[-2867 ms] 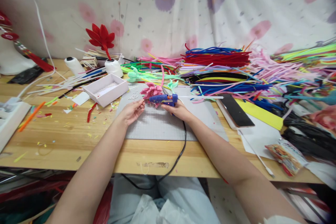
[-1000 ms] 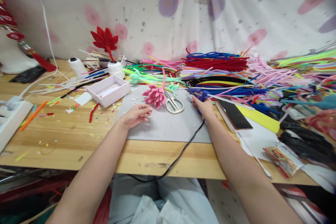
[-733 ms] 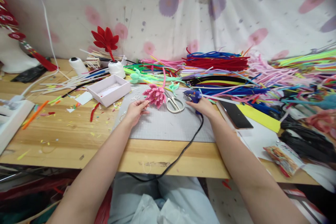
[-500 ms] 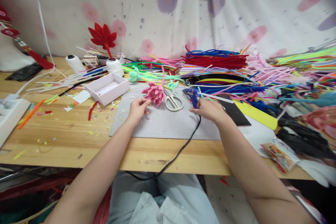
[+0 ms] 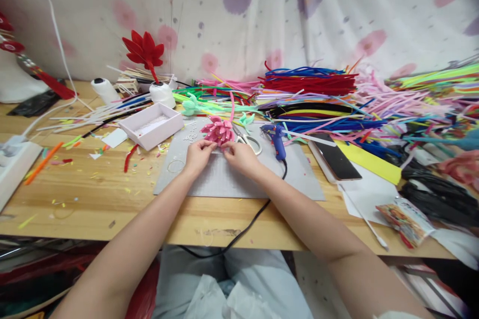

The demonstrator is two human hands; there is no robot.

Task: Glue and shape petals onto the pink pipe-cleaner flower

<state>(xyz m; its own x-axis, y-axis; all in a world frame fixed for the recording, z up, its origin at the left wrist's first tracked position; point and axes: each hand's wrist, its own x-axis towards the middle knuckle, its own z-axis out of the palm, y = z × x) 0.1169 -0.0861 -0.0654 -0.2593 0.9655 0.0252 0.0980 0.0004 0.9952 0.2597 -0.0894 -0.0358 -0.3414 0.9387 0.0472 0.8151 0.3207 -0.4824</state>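
My left hand [image 5: 200, 156] is closed in a pinch at the near edge of a pink pipe-cleaner flower [image 5: 217, 131]; whatever lies between its fingertips is too small to tell. My right hand [image 5: 241, 156] has its fingers drawn together just to the right, close to the left fingertips, their contents hidden too. White dots sit on the flower's petals. Behind my right hand lie scissors [image 5: 255, 143], partly covered. A blue glue gun [image 5: 277, 142] rests untouched further right, its black cord running off the table edge. All of these lie on a grey mat [image 5: 224, 187].
A white box [image 5: 151, 127] stands at left beside scattered white beads [image 5: 190, 135]. Bundles of coloured pipe cleaners [image 5: 310, 84] line the back. At right are a phone [image 5: 340, 162], a yellow sheet [image 5: 370, 162] and a snack packet [image 5: 404, 222]. A red flower [image 5: 144, 50] rises behind.
My right hand has let go of the glue gun, leaving it on the mat, and moved left to meet my left hand at the pink flower. My left hand stays about where it was.
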